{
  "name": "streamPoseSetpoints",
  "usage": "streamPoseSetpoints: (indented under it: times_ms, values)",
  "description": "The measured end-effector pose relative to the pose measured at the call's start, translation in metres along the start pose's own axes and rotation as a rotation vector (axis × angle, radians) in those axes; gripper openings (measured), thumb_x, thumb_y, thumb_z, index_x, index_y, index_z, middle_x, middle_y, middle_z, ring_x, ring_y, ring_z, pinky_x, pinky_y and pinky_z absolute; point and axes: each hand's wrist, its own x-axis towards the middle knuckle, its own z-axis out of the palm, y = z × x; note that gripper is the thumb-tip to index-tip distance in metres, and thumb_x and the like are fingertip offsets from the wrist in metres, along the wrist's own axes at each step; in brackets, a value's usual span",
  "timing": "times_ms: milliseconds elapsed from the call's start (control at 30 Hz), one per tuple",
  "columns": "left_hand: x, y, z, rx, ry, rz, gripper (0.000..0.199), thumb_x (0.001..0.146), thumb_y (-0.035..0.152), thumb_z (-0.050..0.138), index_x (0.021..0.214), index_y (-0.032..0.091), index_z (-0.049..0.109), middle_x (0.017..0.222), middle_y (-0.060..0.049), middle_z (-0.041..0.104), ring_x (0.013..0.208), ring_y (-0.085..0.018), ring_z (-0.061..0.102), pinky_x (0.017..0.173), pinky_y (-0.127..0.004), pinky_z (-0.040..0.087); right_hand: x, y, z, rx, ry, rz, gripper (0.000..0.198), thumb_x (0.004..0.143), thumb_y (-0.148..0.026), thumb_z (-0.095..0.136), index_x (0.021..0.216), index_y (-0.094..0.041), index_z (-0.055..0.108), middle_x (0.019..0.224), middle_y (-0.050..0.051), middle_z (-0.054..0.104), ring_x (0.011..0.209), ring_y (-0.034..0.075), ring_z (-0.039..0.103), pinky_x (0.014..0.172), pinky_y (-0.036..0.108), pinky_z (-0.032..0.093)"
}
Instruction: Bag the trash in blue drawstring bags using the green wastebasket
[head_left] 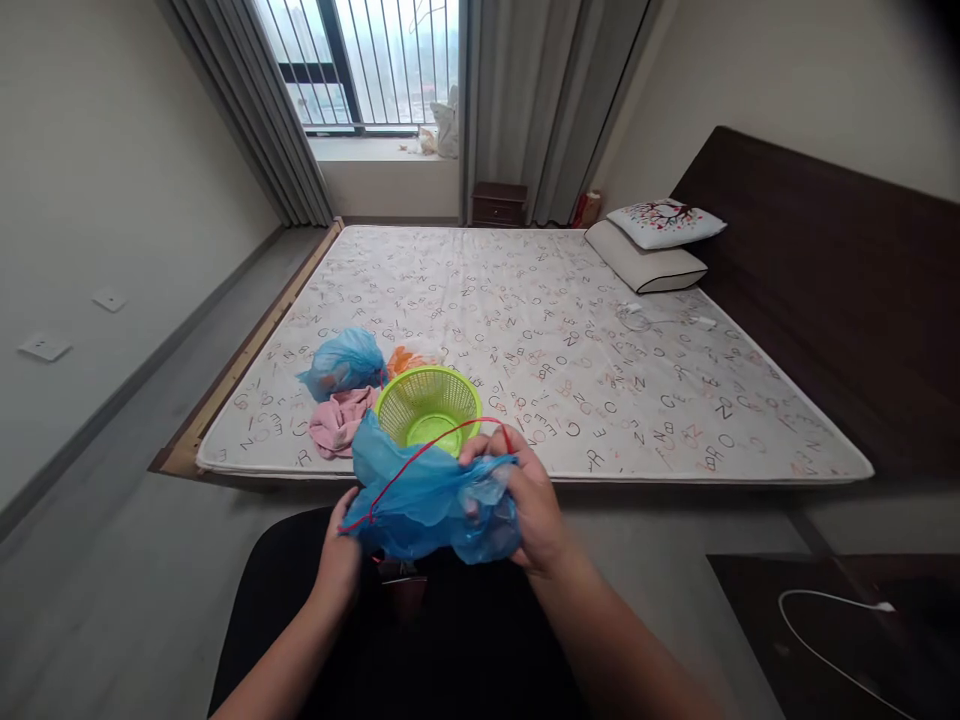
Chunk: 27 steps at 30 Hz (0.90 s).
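Both my hands hold a crumpled blue plastic bag (pixel 427 505) in front of my lap. My left hand (pixel 343 550) grips its left side, fingers partly hidden behind the plastic. On the right end, my right hand (pixel 529 490) has its fingers closed round the bunched film. A thin red drawstring (pixel 409 460) loops over the bag from one hand to the other. Just beyond, a bright green plastic basket (pixel 431 395) stands on the mattress. Beside it lie a pink cloth (pixel 341 420), a second blue bag (pixel 345 362) that looks filled, and something orange in thin plastic (pixel 405 358).
The letter-printed mattress (pixel 525 320) lies ahead, its near edge beyond my knees. Two stacked pillows (pixel 660 240) rest by the dark headboard (pixel 817 280). A white cable (pixel 825 655) lies over a dark surface at lower right. A small brown cabinet (pixel 499 203) stands behind the bed.
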Motion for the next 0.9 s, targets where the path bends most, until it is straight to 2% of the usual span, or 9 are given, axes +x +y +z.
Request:
streamPoseSetpoints:
  times_ms: [100, 167, 267, 333, 433, 533, 600, 700, 900]
  values:
    - [0.002, 0.045, 0.009, -0.151, -0.024, 0.135, 0.072, 0.080, 0.044, 0.075, 0.146, 0.030, 0.051, 0.136, -0.008, 0.066, 0.120, -0.032, 0.067, 0.103, -0.051, 0.055, 0.005, -0.012, -0.014, -0.075, 0.138, -0.129, 0.023, 0.083, -0.034, 0.074, 0.091, -0.024, 0.056, 0.098, -0.002, 0.071, 0.057, 0.009, 0.059, 0.049, 0.021, 0.050]
    - [0.011, 0.076, 0.025, -0.140, -0.057, 0.393, 0.069, 0.090, 0.043, 0.067, 0.154, 0.033, 0.042, 0.153, -0.007, 0.053, 0.139, -0.030, 0.053, 0.116, -0.049, 0.044, 0.016, -0.006, -0.026, -0.121, 0.278, -0.201, 0.028, 0.082, -0.039, 0.075, 0.098, -0.024, 0.059, 0.101, 0.000, 0.072, 0.069, 0.012, 0.065, 0.060, 0.023, 0.055]
    - [0.040, 0.103, 0.060, 0.031, -0.111, 0.815, 0.084, 0.088, 0.035, 0.069, 0.161, 0.031, 0.027, 0.168, -0.008, 0.029, 0.151, -0.030, 0.035, 0.126, -0.049, 0.028, 0.040, 0.020, -0.050, -0.138, 0.424, -0.266, 0.036, 0.082, -0.044, 0.073, 0.111, -0.025, 0.061, 0.103, 0.001, 0.073, 0.091, 0.016, 0.069, 0.081, 0.028, 0.057]
    - [0.064, 0.102, 0.087, 0.282, -0.210, 0.976, 0.089, 0.081, 0.028, 0.071, 0.160, 0.023, 0.031, 0.171, -0.012, 0.021, 0.156, -0.031, 0.022, 0.129, -0.049, 0.015, 0.053, 0.044, -0.068, -0.106, 0.454, -0.202, 0.042, 0.081, -0.046, 0.072, 0.116, -0.025, 0.061, 0.109, 0.004, 0.073, 0.098, 0.019, 0.070, 0.082, 0.030, 0.058]
    - [0.096, 0.081, 0.124, 0.609, -0.539, 0.712, 0.075, 0.069, 0.015, 0.068, 0.143, 0.020, 0.058, 0.159, -0.016, 0.045, 0.155, -0.031, 0.026, 0.128, -0.048, 0.010, 0.063, 0.077, -0.094, -0.081, 0.529, -0.112, 0.044, 0.078, -0.046, 0.073, 0.114, -0.024, 0.060, 0.115, 0.006, 0.071, 0.097, 0.020, 0.069, 0.076, 0.031, 0.059]
    - [0.117, 0.059, 0.142, 0.695, -0.736, 0.328, 0.055, 0.059, 0.017, 0.071, 0.114, 0.018, 0.075, 0.124, -0.020, 0.073, 0.132, -0.040, 0.058, 0.116, -0.052, 0.038, 0.059, 0.098, -0.117, -0.094, 0.571, -0.091, 0.040, 0.078, -0.046, 0.073, 0.107, -0.024, 0.059, 0.110, 0.006, 0.070, 0.091, 0.019, 0.069, 0.072, 0.031, 0.059]
    - [0.126, 0.053, 0.144, 0.693, -0.745, 0.243, 0.042, 0.059, 0.022, 0.072, 0.101, 0.019, 0.077, 0.100, -0.017, 0.079, 0.111, -0.041, 0.070, 0.101, -0.051, 0.051, 0.055, 0.104, -0.128, -0.088, 0.592, -0.063, 0.039, 0.077, -0.046, 0.073, 0.105, -0.024, 0.057, 0.104, 0.005, 0.071, 0.084, 0.018, 0.069, 0.068, 0.031, 0.058]
    - [0.135, 0.062, 0.143, 0.652, -0.738, 0.274, 0.034, 0.066, 0.026, 0.068, 0.098, 0.020, 0.077, 0.090, -0.012, 0.080, 0.104, -0.038, 0.072, 0.094, -0.047, 0.055, 0.050, 0.105, -0.139, -0.057, 0.618, -0.008, 0.044, 0.074, -0.046, 0.077, 0.107, -0.025, 0.057, 0.100, 0.004, 0.071, 0.074, 0.017, 0.067, 0.062, 0.030, 0.056]
    - [0.129, 0.087, 0.166, 0.560, -0.608, 0.522, 0.038, 0.087, 0.016, 0.045, 0.116, 0.012, 0.068, 0.110, -0.010, 0.077, 0.120, -0.025, 0.064, 0.116, -0.039, 0.038, 0.051, 0.103, -0.142, -0.018, 0.621, -0.075, 0.050, 0.070, -0.042, 0.080, 0.112, -0.024, 0.058, 0.105, 0.006, 0.074, 0.088, 0.023, 0.071, 0.070, 0.034, 0.058]
